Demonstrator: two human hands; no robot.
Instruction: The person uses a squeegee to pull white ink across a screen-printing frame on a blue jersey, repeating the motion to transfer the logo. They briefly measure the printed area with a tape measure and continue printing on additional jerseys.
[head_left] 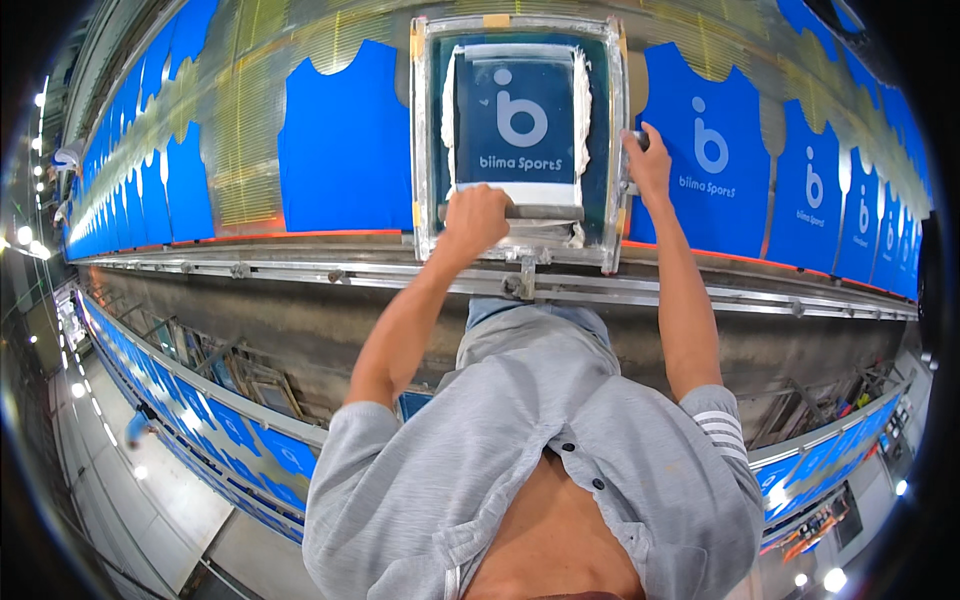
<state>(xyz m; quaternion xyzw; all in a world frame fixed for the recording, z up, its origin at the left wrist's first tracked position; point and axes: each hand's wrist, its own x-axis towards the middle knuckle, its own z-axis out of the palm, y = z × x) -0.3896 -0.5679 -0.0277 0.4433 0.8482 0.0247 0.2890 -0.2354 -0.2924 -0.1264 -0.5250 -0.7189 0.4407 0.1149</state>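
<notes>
Pressing down from above, the left hand [475,222] is closed over the left part of a squeegee [545,212], knuckles up, as if to bear weight along the bar. That bar lies crosswise near the frame's close end, its right part showing beyond the fist. The right hand [650,165] is curled about a dark knob [641,141] on the frame's right side – probably to steady the frame, though the fingers hide part of the hold.

The frame [421,130] sits flat over the table, between a plain panel [345,140] on the left and a marked panel [705,140] on the right; what lies under it cannot be made out. A metal rail [400,275] runs along the near edge, with a bracket [520,280] at the frame's foot, likely there to keep it square to the row.

The frame is a pale, scuffed rectangle with tape at its corners. Its dark mesh looks taut and smooth, with a rounded letter shape showing in it. Thick white paste [584,90] edges the mesh in ragged, creamy ridges. The panels look like thin cloth – matte, bright blue, scooped at the neck and lying without folds.
</notes>
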